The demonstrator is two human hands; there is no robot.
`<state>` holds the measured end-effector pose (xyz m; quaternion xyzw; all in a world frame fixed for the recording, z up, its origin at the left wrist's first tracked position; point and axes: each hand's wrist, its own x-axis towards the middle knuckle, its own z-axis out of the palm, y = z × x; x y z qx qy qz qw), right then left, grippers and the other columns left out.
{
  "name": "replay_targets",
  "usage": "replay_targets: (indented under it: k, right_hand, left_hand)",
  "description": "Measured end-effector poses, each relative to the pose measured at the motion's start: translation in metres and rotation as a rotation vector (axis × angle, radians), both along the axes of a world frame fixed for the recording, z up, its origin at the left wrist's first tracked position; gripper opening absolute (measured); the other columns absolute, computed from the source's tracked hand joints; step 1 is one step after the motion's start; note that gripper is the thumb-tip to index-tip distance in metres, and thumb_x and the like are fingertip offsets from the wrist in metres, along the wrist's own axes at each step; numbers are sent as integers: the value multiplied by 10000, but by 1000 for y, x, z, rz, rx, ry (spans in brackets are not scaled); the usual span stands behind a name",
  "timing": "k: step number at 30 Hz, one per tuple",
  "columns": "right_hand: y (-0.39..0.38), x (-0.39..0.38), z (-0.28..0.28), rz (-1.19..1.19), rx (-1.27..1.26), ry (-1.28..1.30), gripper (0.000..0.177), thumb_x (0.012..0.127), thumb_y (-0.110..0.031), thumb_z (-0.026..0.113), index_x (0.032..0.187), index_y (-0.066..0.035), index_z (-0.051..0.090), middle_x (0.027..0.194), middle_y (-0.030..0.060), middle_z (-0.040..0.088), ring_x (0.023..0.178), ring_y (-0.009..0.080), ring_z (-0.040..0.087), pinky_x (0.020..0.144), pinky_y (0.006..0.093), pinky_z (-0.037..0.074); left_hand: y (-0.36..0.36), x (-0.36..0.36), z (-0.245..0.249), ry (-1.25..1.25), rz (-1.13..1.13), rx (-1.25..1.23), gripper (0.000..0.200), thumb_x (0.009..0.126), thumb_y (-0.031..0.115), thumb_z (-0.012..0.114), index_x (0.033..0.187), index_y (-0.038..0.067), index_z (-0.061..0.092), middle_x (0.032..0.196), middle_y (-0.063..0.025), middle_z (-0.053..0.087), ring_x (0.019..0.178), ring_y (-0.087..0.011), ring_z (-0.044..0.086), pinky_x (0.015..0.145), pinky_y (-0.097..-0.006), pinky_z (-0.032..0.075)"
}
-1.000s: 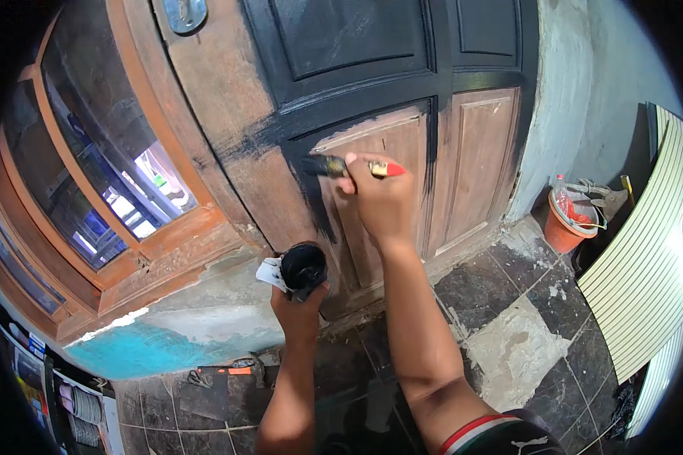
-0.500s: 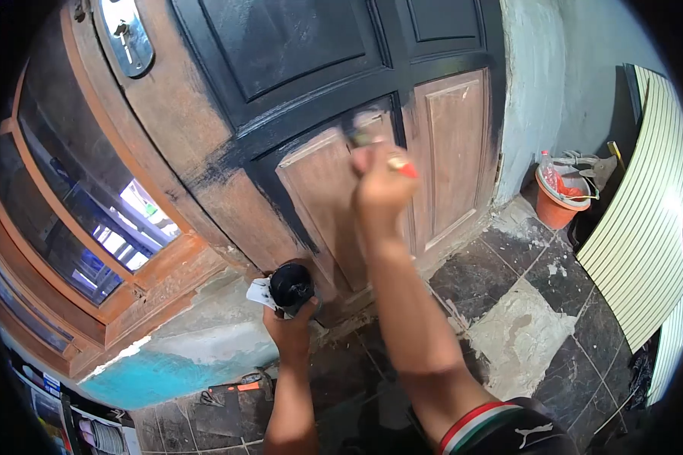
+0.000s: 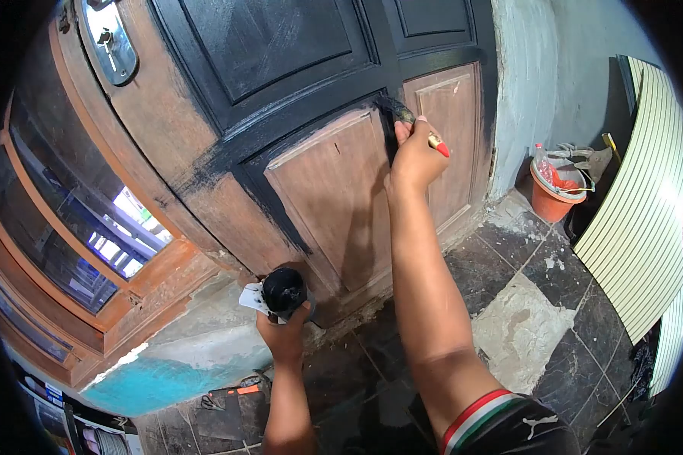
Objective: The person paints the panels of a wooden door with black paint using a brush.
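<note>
In my right hand (image 3: 419,161) is a paintbrush (image 3: 437,144) with a red-tipped handle. Its dark bristles touch the wooden door (image 3: 330,189), at the upper right corner of a raised lower panel. Black paint covers the door's upper part and runs down the left groove of that panel; the panel faces are bare brown wood. My left hand (image 3: 284,334) is closed round a cup of black paint (image 3: 284,290), held low near the door's bottom left. A white piece of card or paper (image 3: 253,298) sticks out beside the cup, by my fingers.
An orange bucket (image 3: 554,199) with a plastic bottle stands at the right wall. Ribbed cream panels (image 3: 637,205) lean at far right. A glazed window (image 3: 76,220) is left of the door. Tools with orange parts (image 3: 247,390) lie on the dark tiled floor (image 3: 584,334).
My right hand has moved right with the paintbrush, from the panel's top edge to its upper right corner. The cup stays nearly where it was, while the view has shifted slightly.
</note>
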<state>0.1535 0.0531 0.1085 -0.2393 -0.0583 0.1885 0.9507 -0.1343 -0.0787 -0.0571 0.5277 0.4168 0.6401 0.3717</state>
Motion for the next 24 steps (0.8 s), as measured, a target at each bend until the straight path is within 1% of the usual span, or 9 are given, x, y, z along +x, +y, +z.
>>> replay_targets:
  k: [2, 4, 8, 11, 13, 17, 20, 23, 24]
  right_hand:
    - [-6, -7, -3, -71, -64, -127, 219, 1063, -124, 672, 917, 37, 691, 848, 104, 754, 683, 149, 696, 665, 280, 590]
    - [16, -29, -33, -158, -109, -466, 193, 1067, -153, 670, 948, -6, 710, 801, 69, 737, 683, 118, 687, 612, 266, 528]
    - [-22, -91, -23, 211, -191, -819, 136, 1042, -123, 673, 971, -10, 700, 790, 63, 728, 682, 109, 700, 609, 265, 539]
    - [-31, -84, -8, 518, -93, -523, 138, 1039, -111, 665, 979, 7, 704, 803, 72, 736, 682, 124, 716, 612, 275, 553]
    - [-10, -56, -19, 206, 43, -523, 150, 1035, -112, 661, 1004, 26, 710, 807, 72, 743, 676, 139, 719, 623, 285, 566]
    - [-6, 2, -4, -19, -94, -243, 182, 1035, -153, 727, 953, 7, 757, 792, 76, 757, 691, 134, 728, 636, 309, 558]
    - [-11, 19, -11, -325, -204, -524, 177, 1012, -149, 749, 955, 18, 770, 827, 133, 774, 693, 203, 753, 643, 352, 574]
    - [-10, 42, -29, -735, -290, -1215, 139, 972, -129, 774, 988, 9, 783, 885, 183, 778, 735, 316, 766, 675, 398, 597]
    - [-17, 47, -27, -652, -282, -1429, 82, 946, -100, 782, 973, -22, 779, 903, 194, 764, 773, 394, 741, 689, 437, 601]
  left_hand:
    - [1, 1, -2, 38, 12, 7, 606, 785, -55, 862, 1356, 27, 676, 1271, -58, 732, 1167, -214, 700, 1043, -361, 527]
    - [4, 2, -5, 63, 8, 11, 611, 786, -47, 867, 1360, 25, 673, 1273, -61, 732, 1173, -218, 701, 1050, -366, 529]
    - [6, 14, -6, 46, -28, -4, 637, 789, -31, 878, 1385, 17, 658, 1290, -71, 728, 1199, -223, 695, 1067, -376, 528]
    - [4, 22, -1, 43, -27, 4, 633, 787, -20, 889, 1374, 19, 655, 1284, -76, 724, 1183, -217, 698, 1061, -367, 533]
    - [1, 19, 2, 54, -32, 4, 654, 788, -11, 896, 1390, 18, 644, 1303, -80, 716, 1192, -217, 695, 1066, -367, 533]
    - [-2, 10, 0, 55, -40, -19, 716, 792, 6, 911, 1444, 11, 617, 1351, -84, 702, 1236, -224, 681, 1087, -382, 527]
    - [0, 5, -4, 57, -22, -32, 724, 783, 20, 923, 1441, 15, 618, 1345, -84, 704, 1232, -225, 682, 1088, -382, 526]
    - [6, 2, -1, 50, 24, -8, 693, 776, 35, 929, 1400, 14, 629, 1301, -88, 714, 1189, -225, 696, 1069, -375, 535]
    - [9, 4, 1, 39, 46, 3, 675, 774, 40, 930, 1381, 13, 635, 1280, -89, 719, 1168, -225, 702, 1059, -372, 540]
